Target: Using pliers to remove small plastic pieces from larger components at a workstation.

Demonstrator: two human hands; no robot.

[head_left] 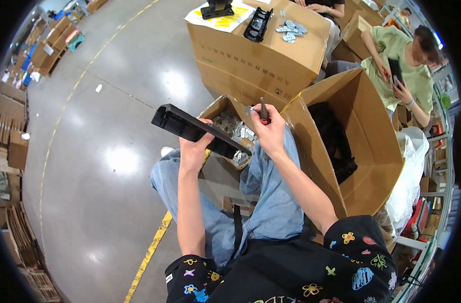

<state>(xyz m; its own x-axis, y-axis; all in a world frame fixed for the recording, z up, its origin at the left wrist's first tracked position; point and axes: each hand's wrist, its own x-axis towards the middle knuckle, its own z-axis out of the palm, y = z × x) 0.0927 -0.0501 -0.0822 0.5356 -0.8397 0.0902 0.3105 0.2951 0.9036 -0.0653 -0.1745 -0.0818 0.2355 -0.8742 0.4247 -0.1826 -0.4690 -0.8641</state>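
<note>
My left hand [195, 146] is closed round a long black plastic housing [182, 126], held tilted over an open carton [218, 105] between my knees. Small grey metal clips [240, 132] fill that carton. My right hand [271, 132] is closed on a small red-and-black hand tool [264, 112], dark end pointing up; its exact kind I cannot make out. A small shiny metal piece [249, 109] shows at the fingertips of the same hand. The two hands are apart, with the clip carton between them.
On my right stands a large open carton [372, 151] with black parts [331, 136] inside. Ahead, a big carton [250, 60] bears a black plastic part [259, 24] and loose metal clips [291, 30]. A seated co-worker [402, 55] handles a black part at the right.
</note>
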